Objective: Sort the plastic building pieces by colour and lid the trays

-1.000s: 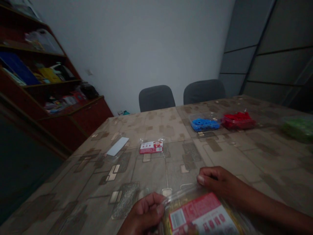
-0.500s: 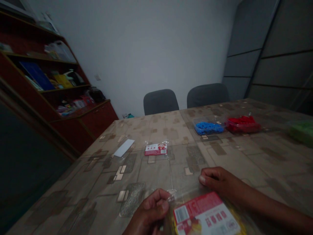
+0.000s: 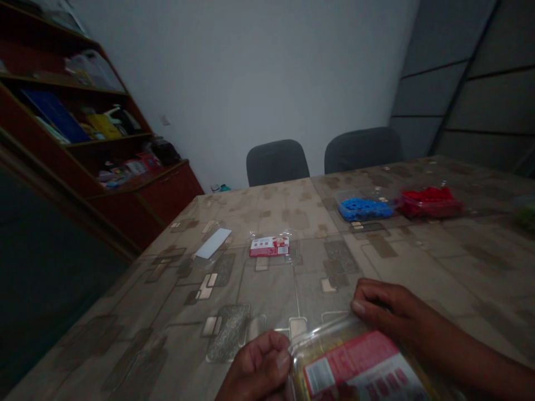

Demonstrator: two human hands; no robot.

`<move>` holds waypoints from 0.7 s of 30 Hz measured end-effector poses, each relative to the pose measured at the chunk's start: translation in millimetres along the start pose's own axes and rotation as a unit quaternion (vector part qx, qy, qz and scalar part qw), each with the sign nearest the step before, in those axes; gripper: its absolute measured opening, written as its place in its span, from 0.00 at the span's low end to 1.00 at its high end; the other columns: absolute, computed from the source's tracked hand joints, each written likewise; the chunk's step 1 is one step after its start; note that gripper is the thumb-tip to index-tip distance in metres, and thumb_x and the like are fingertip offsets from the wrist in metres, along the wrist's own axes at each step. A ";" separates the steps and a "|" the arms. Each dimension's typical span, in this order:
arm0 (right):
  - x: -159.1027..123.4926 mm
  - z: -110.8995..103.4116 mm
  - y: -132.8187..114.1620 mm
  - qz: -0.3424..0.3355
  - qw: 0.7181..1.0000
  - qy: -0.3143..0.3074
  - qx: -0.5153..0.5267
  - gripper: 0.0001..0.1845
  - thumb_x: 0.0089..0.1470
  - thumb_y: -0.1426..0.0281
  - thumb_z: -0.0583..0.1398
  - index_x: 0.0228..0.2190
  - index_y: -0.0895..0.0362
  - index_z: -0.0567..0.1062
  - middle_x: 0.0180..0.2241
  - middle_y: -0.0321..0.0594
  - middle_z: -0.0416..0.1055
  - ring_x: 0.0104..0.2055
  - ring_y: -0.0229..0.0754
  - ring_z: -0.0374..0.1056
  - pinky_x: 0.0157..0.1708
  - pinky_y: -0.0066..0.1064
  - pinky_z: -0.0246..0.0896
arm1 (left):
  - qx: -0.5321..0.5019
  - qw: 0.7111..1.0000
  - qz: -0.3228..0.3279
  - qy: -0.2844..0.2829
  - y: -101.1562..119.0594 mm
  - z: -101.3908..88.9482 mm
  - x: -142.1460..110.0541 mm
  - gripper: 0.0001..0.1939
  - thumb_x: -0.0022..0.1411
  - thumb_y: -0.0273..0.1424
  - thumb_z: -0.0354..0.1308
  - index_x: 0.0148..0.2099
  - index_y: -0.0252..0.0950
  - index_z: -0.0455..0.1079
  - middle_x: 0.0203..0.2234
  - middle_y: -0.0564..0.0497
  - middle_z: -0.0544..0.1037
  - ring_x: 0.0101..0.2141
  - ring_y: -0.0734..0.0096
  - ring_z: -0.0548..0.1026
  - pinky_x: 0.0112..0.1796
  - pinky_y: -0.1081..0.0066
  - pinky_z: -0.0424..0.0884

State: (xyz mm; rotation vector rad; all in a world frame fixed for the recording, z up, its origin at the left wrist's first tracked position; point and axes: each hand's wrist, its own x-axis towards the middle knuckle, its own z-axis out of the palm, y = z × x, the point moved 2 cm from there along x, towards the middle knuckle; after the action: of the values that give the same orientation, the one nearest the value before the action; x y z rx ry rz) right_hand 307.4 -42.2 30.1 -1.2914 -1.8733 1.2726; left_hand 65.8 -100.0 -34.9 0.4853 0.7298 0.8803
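A clear plastic container with a red and white label and yellow contents is right in front of me, partly cut off by the bottom of the view. My left hand pinches its left corner between thumb and fingers. At the far right corner, my right hand has its fingers curled over the rim with the thumb against it. Beyond the hands, a clear plastic lid with a similar red and white label lies on the patterned tablecloth. A white rectangular card is to the left of that lid.
Clear tubs of blue pieces and red pieces stand toward the table's far right, with a green-filled tub at the right edge. Two dark chairs are behind the table. A wooden shelf unit stands at the left.
My right hand has come onto the container's far right corner and the container's rim has tilted a little. My left hand keeps its hold. The camera has tipped slightly down.
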 end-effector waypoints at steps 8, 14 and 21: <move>0.3 6.7 11.0 0.058 0.992 -0.024 0.110 0.21 0.54 0.51 0.55 0.22 0.55 0.64 0.22 0.31 0.57 0.24 0.37 0.53 0.23 0.28 0.49 | 0.000 0.999 -0.032 0.006 6.5 4.6 0.7 0.11 0.51 0.31 0.70 0.32 0.31 0.72 0.24 0.48 0.78 0.26 0.71 0.77 0.31 0.70 0.71; 5.0 8.4 10.2 0.050 0.991 -0.044 0.112 0.23 0.53 0.50 0.56 0.19 0.54 0.61 0.20 0.30 0.54 0.22 0.35 0.52 0.21 0.27 0.48 | -0.011 0.999 -0.045 -0.020 4.0 2.4 2.9 0.11 0.53 0.32 0.68 0.31 0.31 0.71 0.23 0.49 0.76 0.23 0.74 0.74 0.29 0.72 0.69; -6.9 -5.0 -7.4 -0.171 0.972 0.058 -0.152 0.08 0.59 0.68 0.56 0.38 0.54 0.74 0.36 0.41 0.71 0.40 0.45 0.66 0.39 0.36 0.60 | 0.031 0.999 0.044 -0.001 6.5 15.8 -2.8 0.20 0.50 0.37 0.70 0.46 0.41 0.72 0.32 0.52 0.76 0.30 0.71 0.76 0.33 0.73 0.68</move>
State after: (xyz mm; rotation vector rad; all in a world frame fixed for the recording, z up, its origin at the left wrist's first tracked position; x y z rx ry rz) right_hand 311.2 -47.3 39.4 -1.0948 -2.1481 0.7405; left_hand 73.0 -100.0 -19.1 0.5773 0.7398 0.9403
